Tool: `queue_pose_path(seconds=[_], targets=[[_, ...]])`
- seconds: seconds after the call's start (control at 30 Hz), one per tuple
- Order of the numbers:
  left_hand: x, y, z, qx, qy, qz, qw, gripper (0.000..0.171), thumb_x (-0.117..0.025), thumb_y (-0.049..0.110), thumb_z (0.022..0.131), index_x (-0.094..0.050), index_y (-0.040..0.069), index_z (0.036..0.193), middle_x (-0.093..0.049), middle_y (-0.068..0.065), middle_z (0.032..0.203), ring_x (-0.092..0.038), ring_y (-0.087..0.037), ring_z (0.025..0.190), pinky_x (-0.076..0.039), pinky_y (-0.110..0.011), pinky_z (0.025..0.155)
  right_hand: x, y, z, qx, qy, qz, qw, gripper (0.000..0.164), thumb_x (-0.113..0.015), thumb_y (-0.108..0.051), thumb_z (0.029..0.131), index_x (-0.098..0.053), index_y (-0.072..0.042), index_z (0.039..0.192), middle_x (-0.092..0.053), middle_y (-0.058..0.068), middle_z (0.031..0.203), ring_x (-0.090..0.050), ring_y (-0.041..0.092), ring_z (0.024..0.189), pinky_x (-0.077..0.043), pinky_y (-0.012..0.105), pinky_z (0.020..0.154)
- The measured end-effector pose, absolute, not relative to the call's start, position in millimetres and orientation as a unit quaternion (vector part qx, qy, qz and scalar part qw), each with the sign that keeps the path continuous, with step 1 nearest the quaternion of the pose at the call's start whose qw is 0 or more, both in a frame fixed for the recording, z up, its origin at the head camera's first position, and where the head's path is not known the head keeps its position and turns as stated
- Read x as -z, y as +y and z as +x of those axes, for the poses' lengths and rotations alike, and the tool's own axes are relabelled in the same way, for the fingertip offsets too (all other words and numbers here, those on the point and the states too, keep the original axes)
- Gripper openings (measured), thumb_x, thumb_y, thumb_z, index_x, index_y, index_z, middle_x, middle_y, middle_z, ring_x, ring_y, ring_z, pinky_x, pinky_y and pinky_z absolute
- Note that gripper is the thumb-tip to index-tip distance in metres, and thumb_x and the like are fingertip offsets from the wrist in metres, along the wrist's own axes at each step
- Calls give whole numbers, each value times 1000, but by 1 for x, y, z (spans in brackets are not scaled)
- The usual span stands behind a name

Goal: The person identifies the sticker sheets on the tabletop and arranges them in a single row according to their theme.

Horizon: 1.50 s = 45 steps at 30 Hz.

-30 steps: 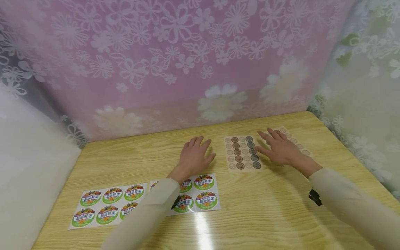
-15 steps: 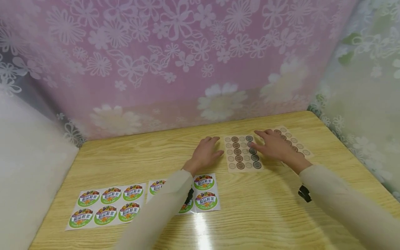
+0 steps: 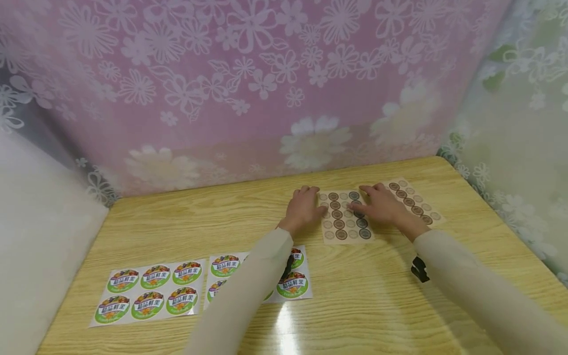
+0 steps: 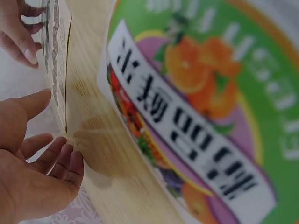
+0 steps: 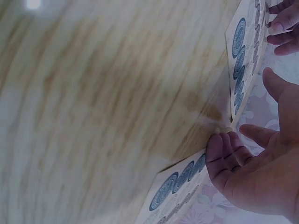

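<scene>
A pale sheet of round stickers [image 3: 344,220], brown and dark blue-green, lies flat towards the back of the wooden table. My left hand [image 3: 303,207] is at its left edge, thumb apart from the bent fingers. On the other side my right hand [image 3: 385,204] reaches over the right edge, its thumb above the stickers. Seen from the left wrist, the left hand [image 4: 32,172] has loosely curved fingers beside the sheet's edge [image 4: 60,60]. In the right wrist view the right hand [image 5: 261,168] rests fingertips near the table between two sheets. Neither hand visibly pinches paper.
A second sheet of round stickers [image 3: 412,201] lies slanted at the right. Two white sheets of fruit labels lie at the front left, one sheet [image 3: 148,292] uncovered and one sheet [image 3: 275,294] partly under the left sleeve. A floral cloth [image 3: 248,108] hangs behind the table [image 3: 355,296].
My left hand has moved right and up to the sheet's left edge. The right hand has shifted slightly left, and its spread fingers have drawn together at the right edge.
</scene>
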State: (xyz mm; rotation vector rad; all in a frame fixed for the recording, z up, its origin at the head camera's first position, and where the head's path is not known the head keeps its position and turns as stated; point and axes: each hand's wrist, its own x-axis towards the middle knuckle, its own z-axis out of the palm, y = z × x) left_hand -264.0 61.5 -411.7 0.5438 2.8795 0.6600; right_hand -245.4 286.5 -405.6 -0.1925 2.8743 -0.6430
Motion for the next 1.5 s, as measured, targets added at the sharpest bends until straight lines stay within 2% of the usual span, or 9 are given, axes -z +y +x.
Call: queue_pose_path(seconds=[0.27,0.4,0.63,0.97,1.2,1.5], targets=[[408,66,-269,-243,958,138,73,55,-65,38,91,-51,10,136,-49,-8,127,-44,-26,117,-41,-40,93,408,286,-245,222,969,-51,91,84,-56,-56,90,-32,2,146,-31,32,134,-37,50,120,-36,63,91],[410,65,-270,-241,960,119,74,57,-67,42,88,-54,12,135,-52,-7,121,-45,-26,113,-41,-41,90,410,283,-246,212,972,-51,86,86,-59,-58,87,-35,0,145,-33,31,133,-38,49,119,-37,63,90],[412,64,-271,-264,956,98,80,60,-72,42,84,-54,17,136,-53,-5,120,-46,-25,111,-41,-40,90,410,278,-244,198,975,-48,88,82,-60,-54,89,-34,-2,147,-33,32,132,-38,50,117,-38,64,86],[413,65,-270,-268,954,101,89,59,-72,41,85,-54,18,135,-52,-6,122,-45,-25,110,-40,-41,90,406,275,-240,202,974,-43,92,83,-63,-51,88,-33,1,145,-32,35,134,-37,53,118,-37,65,87],[415,66,-269,-258,956,102,95,56,-72,42,85,-55,20,134,-51,-5,124,-45,-24,113,-41,-41,90,407,274,-240,233,966,-41,101,76,-65,-45,89,-35,2,141,-36,32,126,-40,49,114,-36,62,89],[414,68,-266,-263,954,102,99,53,-72,41,85,-56,19,131,-51,-4,125,-44,-25,113,-40,-42,91,400,271,-239,247,961,-26,125,73,-66,-42,89,-37,3,138,-38,31,124,-45,44,107,-39,57,87]])
